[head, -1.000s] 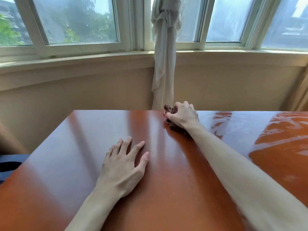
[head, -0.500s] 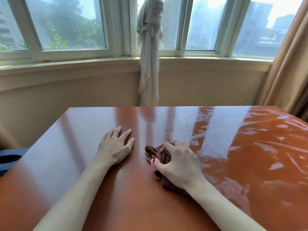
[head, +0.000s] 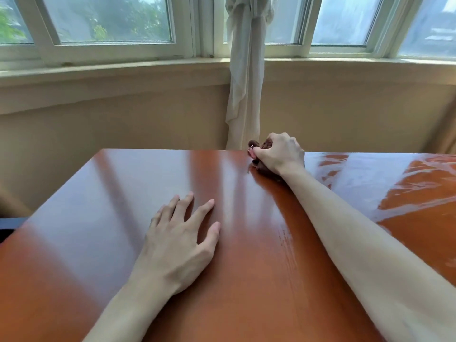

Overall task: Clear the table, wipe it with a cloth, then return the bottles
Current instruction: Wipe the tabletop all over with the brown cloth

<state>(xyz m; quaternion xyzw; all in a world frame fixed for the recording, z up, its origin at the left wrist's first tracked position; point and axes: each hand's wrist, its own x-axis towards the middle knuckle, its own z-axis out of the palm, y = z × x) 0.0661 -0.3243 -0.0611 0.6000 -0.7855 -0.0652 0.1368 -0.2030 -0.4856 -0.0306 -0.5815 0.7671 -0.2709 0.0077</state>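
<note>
My right hand (head: 280, 154) grips a bunched brown cloth (head: 265, 170) against the glossy reddish-brown table (head: 123, 188) at its far edge, arm stretched out. Most of the cloth is hidden under the hand; bits show at the thumb and below the palm. My left hand (head: 181, 239) rests flat on the table nearer to me, fingers spread and holding nothing. No bottles are in view.
A tied-up pale curtain (head: 244, 77) hangs behind the far edge, just beyond the cloth. A window sill (head: 111, 70) and beige wall run behind the table. A dark object (head: 9, 228) sits past the table's left edge. Wet streaks shine on the right part.
My right hand has pushed the cloth from near my left hand out to the far edge. The left hand stays flat on the table. The view shifted closer.
</note>
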